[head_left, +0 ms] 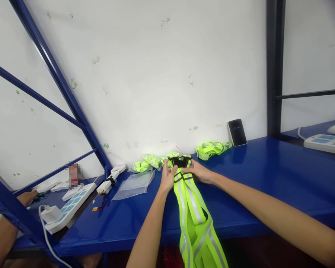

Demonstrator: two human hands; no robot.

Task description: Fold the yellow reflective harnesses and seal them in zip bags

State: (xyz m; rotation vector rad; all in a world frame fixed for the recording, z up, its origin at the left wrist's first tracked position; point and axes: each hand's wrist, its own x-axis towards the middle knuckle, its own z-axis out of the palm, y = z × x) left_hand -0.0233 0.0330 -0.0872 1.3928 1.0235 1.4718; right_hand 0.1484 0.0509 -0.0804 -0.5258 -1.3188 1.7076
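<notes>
A neon yellow-green harness of reflective straps [194,208] with grey stripes and black buckles hangs over the front edge of the blue table. My left hand [168,175] grips its black-trimmed top end from the left, thumb on top. From the right, my right hand [199,171] pinches the same end near the buckles. Behind my hands, bundled yellow-green straps in clear bags [146,163] lie by the wall. Another loose bundle of straps [212,149] sits to the right of them.
Flat clear plastic bags [135,183] lie on the blue table [268,175]. A white handheld fan [118,169], a device with a dark screen [237,132] and a power strip [75,204] are around. Another person's arm [5,227] shows at far left, beyond the blue frame [61,78].
</notes>
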